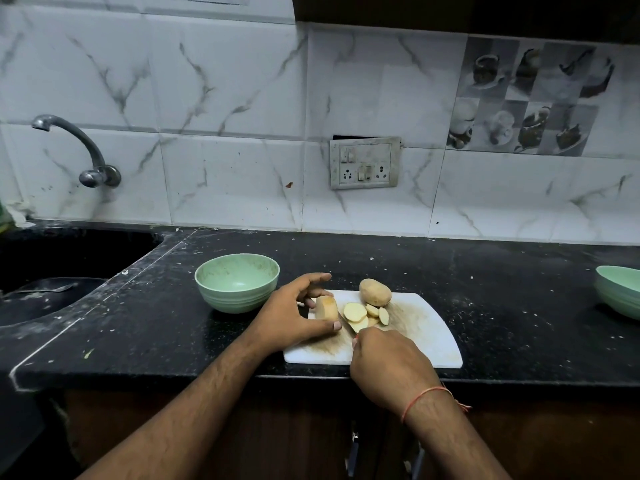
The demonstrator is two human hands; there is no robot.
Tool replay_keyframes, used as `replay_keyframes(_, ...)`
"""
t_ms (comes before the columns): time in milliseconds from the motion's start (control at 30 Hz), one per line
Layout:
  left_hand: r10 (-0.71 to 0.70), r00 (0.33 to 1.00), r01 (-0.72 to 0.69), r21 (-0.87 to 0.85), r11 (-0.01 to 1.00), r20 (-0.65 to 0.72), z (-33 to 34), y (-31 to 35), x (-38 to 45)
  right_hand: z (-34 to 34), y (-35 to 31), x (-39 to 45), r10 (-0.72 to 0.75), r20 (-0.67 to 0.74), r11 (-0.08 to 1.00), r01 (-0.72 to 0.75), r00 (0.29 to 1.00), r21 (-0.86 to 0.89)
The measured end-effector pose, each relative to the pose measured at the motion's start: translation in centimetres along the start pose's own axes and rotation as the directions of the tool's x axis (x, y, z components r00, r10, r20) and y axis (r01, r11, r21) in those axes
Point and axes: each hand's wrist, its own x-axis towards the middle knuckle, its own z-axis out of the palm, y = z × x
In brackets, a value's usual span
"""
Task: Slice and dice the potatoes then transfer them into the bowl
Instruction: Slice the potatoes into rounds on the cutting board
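A white cutting board (429, 327) lies near the counter's front edge. My left hand (294, 313) grips a partly cut potato (327, 308) on the board's left end, thumb in front and fingers behind. My right hand (388, 362) holds a knife (348, 323) whose blade rests against the potato's cut face; the handle is hidden in my fist. Several pale potato slices (356, 312) lie just right of the blade. A whole potato (375, 292) sits at the board's far edge. An empty green bowl (237, 287) stands left of the board.
A second green bowl (620, 292) sits at the counter's far right edge. A dark sink (52, 271) with a tap (79, 147) above it occupies the left. A switch plate (365, 162) is on the tiled wall behind.
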Motion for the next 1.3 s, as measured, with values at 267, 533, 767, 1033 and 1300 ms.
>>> replay_keyframes(267,-0.028,1.000,0.028,0.031,0.999,-0.004,-0.1,0.3,-0.4,-0.3,-0.2,-0.3,0.011,0.018,1.000,-0.011,1.000,0.020)
replay_keyframes(533,-0.081,0.996,0.081,0.005,0.997,0.027,-0.1,0.5,-0.2,-0.3,-0.3,-0.8,0.003,0.002,0.999,-0.003,1.000,0.038)
replay_keyframes(767,-0.114,0.993,0.114,-0.032,0.993,0.021,-0.2,0.1,-0.1,-0.5,-0.6,-1.5,-0.008,-0.008,1.000,0.008,1.000,0.027)
replay_keyframes(1033,-0.092,0.994,0.094,-0.027,0.995,0.067,-0.4,0.6,-0.1,-1.1,-0.6,-2.0,-0.003,-0.013,0.999,0.004,1.000,0.039)
replay_keyframes(1300,-0.114,0.990,0.121,-0.077,0.990,0.086,-0.8,1.0,-0.2,-2.0,-0.6,-2.1,0.005,-0.049,0.997,-0.001,0.999,0.079)
